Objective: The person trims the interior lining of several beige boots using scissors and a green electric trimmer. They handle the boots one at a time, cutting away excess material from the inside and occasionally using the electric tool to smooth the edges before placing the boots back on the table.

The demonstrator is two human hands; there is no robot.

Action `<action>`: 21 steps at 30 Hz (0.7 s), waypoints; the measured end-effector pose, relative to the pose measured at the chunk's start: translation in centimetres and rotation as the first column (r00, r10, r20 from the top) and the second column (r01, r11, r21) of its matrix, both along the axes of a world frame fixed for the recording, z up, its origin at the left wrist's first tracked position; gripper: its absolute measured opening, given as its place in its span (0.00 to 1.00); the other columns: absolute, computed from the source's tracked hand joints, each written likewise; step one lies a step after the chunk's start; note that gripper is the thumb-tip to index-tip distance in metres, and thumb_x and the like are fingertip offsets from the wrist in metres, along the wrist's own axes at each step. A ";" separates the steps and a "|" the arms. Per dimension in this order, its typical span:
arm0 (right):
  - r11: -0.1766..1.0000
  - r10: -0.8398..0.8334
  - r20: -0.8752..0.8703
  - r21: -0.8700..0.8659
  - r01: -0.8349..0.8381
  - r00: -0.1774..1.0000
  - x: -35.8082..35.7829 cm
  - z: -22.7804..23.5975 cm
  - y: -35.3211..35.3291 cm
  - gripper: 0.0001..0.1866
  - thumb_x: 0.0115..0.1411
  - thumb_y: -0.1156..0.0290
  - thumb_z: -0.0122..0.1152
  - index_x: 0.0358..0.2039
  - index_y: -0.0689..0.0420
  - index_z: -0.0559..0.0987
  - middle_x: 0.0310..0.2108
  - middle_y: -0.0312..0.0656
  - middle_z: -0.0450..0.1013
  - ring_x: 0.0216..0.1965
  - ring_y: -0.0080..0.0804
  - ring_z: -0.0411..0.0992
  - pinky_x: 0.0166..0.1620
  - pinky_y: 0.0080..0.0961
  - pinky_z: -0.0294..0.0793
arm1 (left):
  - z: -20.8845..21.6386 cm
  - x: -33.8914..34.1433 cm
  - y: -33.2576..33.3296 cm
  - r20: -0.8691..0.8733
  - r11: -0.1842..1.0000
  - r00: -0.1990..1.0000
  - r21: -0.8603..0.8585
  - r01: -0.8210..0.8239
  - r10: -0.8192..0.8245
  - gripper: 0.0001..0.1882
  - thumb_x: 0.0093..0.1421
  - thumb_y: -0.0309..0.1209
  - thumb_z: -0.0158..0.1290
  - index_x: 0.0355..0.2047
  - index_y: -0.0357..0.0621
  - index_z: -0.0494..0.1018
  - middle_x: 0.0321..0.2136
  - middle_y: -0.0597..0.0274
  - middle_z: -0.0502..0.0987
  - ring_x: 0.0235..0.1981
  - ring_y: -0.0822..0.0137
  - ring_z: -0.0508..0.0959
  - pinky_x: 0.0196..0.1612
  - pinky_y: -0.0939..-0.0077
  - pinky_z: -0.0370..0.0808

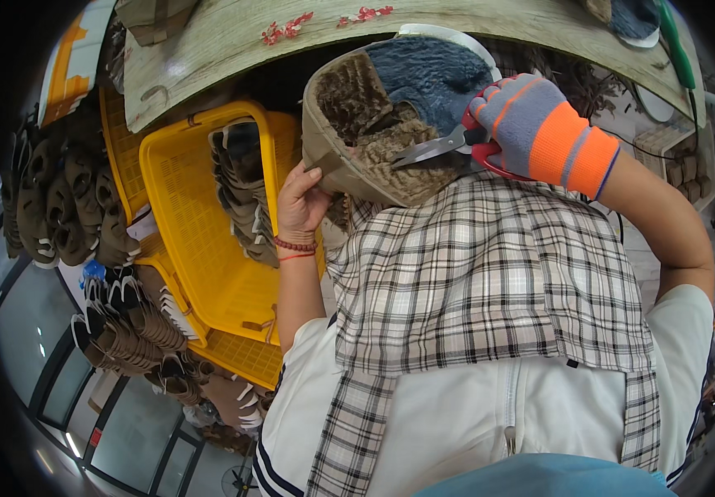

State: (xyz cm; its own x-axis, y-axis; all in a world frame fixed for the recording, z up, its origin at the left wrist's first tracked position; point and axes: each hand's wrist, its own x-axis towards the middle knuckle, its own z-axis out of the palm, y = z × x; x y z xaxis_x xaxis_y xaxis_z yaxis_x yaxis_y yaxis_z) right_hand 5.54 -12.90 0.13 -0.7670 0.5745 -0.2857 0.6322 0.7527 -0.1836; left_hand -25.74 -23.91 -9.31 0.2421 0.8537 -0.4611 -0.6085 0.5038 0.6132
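Note:
A fur-lined piece [357, 112], tan outside with brown plush, a blue fleecy part and a white edge inside, is tilted between my hands above my lap; I cannot tell its exact kind. My bare left hand [304, 199], with bracelets at the wrist, pinches its near left rim, thumb on the outside. My right hand [531, 124], in a grey and orange knit glove, is closed round the red handles of a pair of scissors [432, 149]. The scissor blades are parted and point left over the brown plush.
A yellow plastic basket [167, 224] with several similar brown pieces [246, 190] stands at my left. More brown pieces [67, 190] hang beyond it. A wooden table [217, 54] runs along the far side, with red scraps [287, 29] and a green-handled tool [676, 45] on it. A plaid apron [473, 282] covers my lap.

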 end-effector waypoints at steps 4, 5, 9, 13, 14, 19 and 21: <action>0.999 0.037 0.117 0.031 -0.041 0.992 -0.8 -0.1 0.2 0.13 0.48 0.58 0.62 0.31 0.51 0.78 0.25 0.37 0.74 0.30 0.32 0.75 0.31 0.26 0.73 | -0.5 -0.2 -0.2 -0.069 1.000 0.998 0.013 -0.001 0.002 0.27 0.59 0.30 0.46 0.55 0.27 0.57 0.54 0.39 0.62 0.52 0.57 0.69 0.55 0.62 0.66; 0.998 0.045 0.161 0.036 -0.051 0.986 -1.0 -0.4 0.3 0.13 0.48 0.58 0.62 0.30 0.52 0.78 0.25 0.37 0.74 0.30 0.31 0.75 0.30 0.26 0.73 | -0.6 -0.2 -0.2 -0.071 1.000 0.997 0.021 0.005 -0.003 0.27 0.59 0.30 0.46 0.55 0.27 0.56 0.54 0.39 0.63 0.52 0.57 0.69 0.55 0.62 0.65; 0.995 0.096 0.202 0.004 -0.099 0.975 -1.4 -0.4 0.7 0.12 0.48 0.60 0.62 0.29 0.54 0.78 0.24 0.38 0.74 0.27 0.31 0.76 0.27 0.26 0.74 | -0.3 0.0 0.0 -0.087 0.999 0.996 0.033 0.016 -0.013 0.27 0.59 0.30 0.45 0.56 0.28 0.56 0.53 0.40 0.64 0.53 0.56 0.68 0.56 0.63 0.64; 0.999 0.051 0.190 0.008 -0.053 0.981 -1.1 0.3 0.4 0.13 0.47 0.60 0.62 0.30 0.54 0.78 0.24 0.37 0.74 0.26 0.32 0.75 0.29 0.25 0.74 | -0.2 0.2 -0.1 -0.090 0.998 0.996 0.052 0.021 -0.017 0.26 0.59 0.29 0.44 0.56 0.28 0.56 0.54 0.39 0.63 0.54 0.55 0.67 0.58 0.62 0.62; 1.000 0.016 0.106 -0.023 -0.014 0.994 -0.4 0.3 0.2 0.14 0.47 0.59 0.63 0.31 0.54 0.78 0.24 0.37 0.74 0.26 0.33 0.75 0.30 0.25 0.74 | -0.1 0.2 -0.4 -0.085 0.998 0.996 0.057 0.020 -0.015 0.26 0.59 0.29 0.44 0.56 0.28 0.55 0.54 0.39 0.63 0.54 0.54 0.67 0.58 0.62 0.62; 0.971 -0.150 -0.302 0.132 0.197 0.942 3.6 -0.6 0.6 0.22 0.47 0.54 0.65 0.38 0.55 0.76 0.26 0.39 0.75 0.28 0.35 0.75 0.32 0.26 0.74 | 0.1 0.1 -0.7 -0.067 0.996 0.997 0.084 -0.033 0.038 0.27 0.59 0.28 0.44 0.56 0.27 0.55 0.54 0.39 0.63 0.55 0.53 0.66 0.59 0.62 0.60; 0.920 -0.387 -0.302 -0.057 0.388 0.871 4.4 -0.2 0.2 0.24 0.48 0.52 0.65 0.40 0.56 0.76 0.26 0.40 0.75 0.28 0.36 0.75 0.33 0.26 0.74 | 1.0 -0.1 0.0 -0.082 0.996 0.996 0.089 -0.023 0.030 0.27 0.58 0.28 0.45 0.56 0.27 0.55 0.54 0.40 0.63 0.55 0.53 0.66 0.59 0.61 0.60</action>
